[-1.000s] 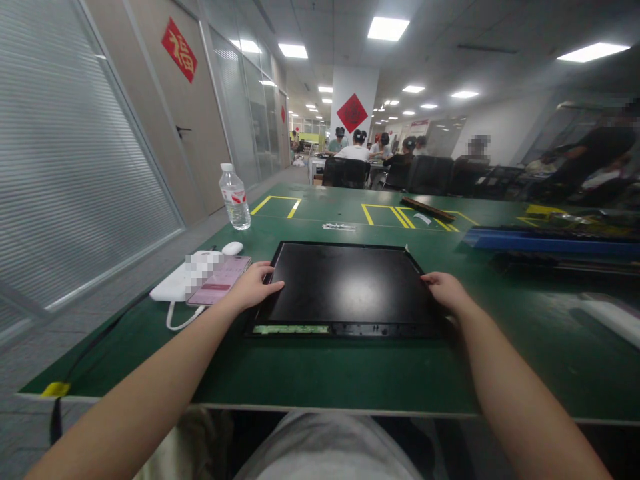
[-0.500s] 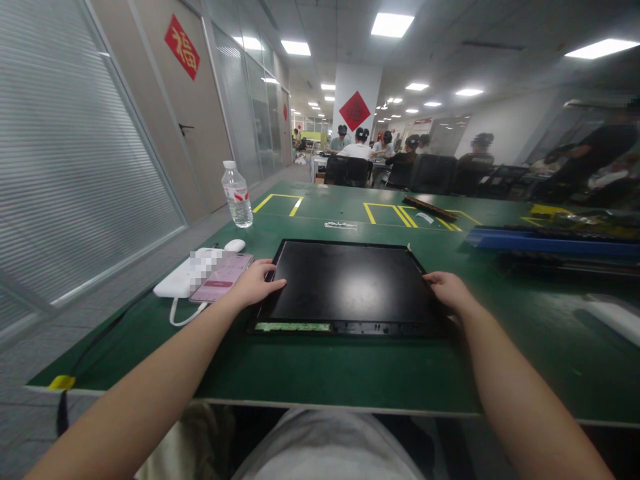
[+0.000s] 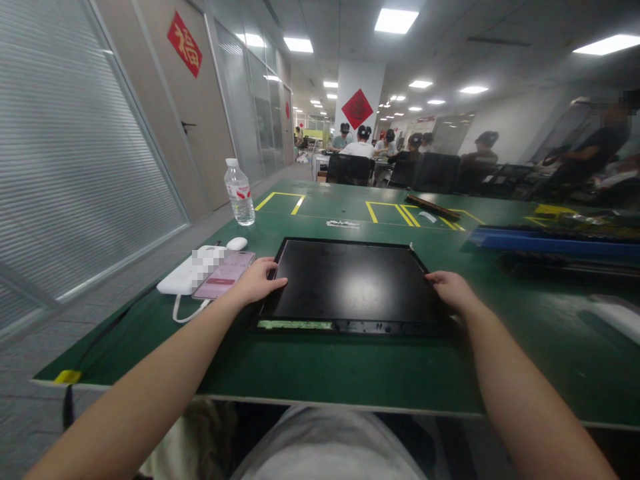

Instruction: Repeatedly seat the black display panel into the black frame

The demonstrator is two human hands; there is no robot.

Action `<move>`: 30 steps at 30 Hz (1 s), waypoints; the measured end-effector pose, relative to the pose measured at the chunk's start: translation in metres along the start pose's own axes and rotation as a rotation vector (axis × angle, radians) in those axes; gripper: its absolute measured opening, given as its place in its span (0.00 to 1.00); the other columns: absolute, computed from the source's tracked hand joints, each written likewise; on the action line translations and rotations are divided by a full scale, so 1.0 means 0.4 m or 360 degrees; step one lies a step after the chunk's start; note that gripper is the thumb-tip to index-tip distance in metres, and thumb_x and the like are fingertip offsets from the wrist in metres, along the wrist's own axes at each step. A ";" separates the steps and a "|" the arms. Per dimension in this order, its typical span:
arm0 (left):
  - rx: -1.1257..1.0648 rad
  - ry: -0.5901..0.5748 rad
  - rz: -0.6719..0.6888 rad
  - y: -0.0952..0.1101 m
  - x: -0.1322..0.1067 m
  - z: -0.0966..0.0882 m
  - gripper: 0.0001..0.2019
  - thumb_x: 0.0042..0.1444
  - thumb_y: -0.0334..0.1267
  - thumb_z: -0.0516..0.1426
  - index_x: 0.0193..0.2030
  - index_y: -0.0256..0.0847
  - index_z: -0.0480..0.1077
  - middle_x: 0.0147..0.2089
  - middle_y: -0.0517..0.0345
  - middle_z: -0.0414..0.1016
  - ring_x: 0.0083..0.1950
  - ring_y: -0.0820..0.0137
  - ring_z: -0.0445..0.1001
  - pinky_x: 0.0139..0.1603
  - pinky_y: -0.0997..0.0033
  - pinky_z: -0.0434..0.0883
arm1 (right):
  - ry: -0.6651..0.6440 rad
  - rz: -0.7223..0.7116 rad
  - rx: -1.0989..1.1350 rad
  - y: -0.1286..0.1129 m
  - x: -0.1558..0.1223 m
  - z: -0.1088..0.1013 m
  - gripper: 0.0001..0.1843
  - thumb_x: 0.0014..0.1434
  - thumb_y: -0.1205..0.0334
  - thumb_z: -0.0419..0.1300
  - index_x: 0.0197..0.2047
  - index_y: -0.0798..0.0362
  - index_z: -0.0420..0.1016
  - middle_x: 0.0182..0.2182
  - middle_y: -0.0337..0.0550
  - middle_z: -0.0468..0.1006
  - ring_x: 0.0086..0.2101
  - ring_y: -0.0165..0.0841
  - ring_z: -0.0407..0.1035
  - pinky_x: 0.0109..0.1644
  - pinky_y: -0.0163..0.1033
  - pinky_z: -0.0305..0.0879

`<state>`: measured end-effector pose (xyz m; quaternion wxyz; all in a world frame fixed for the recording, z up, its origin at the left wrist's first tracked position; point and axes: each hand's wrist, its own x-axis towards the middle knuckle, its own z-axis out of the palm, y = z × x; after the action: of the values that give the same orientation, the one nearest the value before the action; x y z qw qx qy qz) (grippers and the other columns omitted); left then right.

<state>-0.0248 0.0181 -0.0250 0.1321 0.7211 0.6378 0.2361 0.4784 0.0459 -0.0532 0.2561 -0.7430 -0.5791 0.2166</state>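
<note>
A black flat display panel (image 3: 345, 280) lies face up in front of me, with a green circuit strip (image 3: 295, 325) along the left part of its near edge. My left hand (image 3: 263, 281) grips the panel's left edge, its thumb resting on the screen and the other fingers at the side. On the opposite edge, my right hand (image 3: 450, 290) holds the panel between thumb and fingers; the fingertips underneath are hidden. A bright reflection shows on the screen's right half.
Left of the panel are a phone (image 3: 225, 275), a white power bank (image 3: 185, 270) with a cable, a white mouse-like object (image 3: 237, 244) and a water bottle (image 3: 240, 193). Blue parts (image 3: 550, 243) lie right on the green table (image 3: 350, 373). People (image 3: 363, 148) sit farther back.
Both hands keep their hold on the panel, which has not visibly moved on the table. The whole view has shifted very slightly.
</note>
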 end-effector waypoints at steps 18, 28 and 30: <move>-0.0025 0.0009 0.0032 -0.007 -0.003 0.005 0.24 0.49 0.52 0.60 0.48 0.37 0.77 0.64 0.41 0.69 0.63 0.49 0.69 0.65 0.52 0.64 | 0.0022 -0.0007 0.0016 -0.008 -0.007 -0.001 0.21 0.52 0.72 0.59 0.48 0.55 0.82 0.36 0.49 0.84 0.39 0.38 0.77 0.44 0.36 0.70; -0.0004 -0.0020 0.0057 0.002 -0.007 0.005 0.29 0.51 0.50 0.59 0.57 0.34 0.71 0.63 0.39 0.68 0.65 0.50 0.67 0.67 0.53 0.62 | 0.0014 -0.0034 -0.0025 -0.004 -0.005 0.002 0.20 0.52 0.70 0.60 0.48 0.56 0.82 0.37 0.50 0.84 0.39 0.39 0.77 0.46 0.38 0.70; -0.0021 -0.0004 0.0076 0.007 -0.011 0.005 0.33 0.52 0.49 0.58 0.63 0.34 0.65 0.64 0.40 0.68 0.65 0.52 0.67 0.66 0.53 0.63 | 0.0030 -0.0048 -0.0054 -0.007 -0.005 0.003 0.19 0.51 0.69 0.62 0.47 0.55 0.82 0.37 0.50 0.83 0.40 0.39 0.77 0.47 0.38 0.70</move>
<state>-0.0216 0.0133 -0.0260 0.1319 0.7355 0.6188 0.2424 0.4751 0.0448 -0.0522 0.2523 -0.7403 -0.5915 0.1959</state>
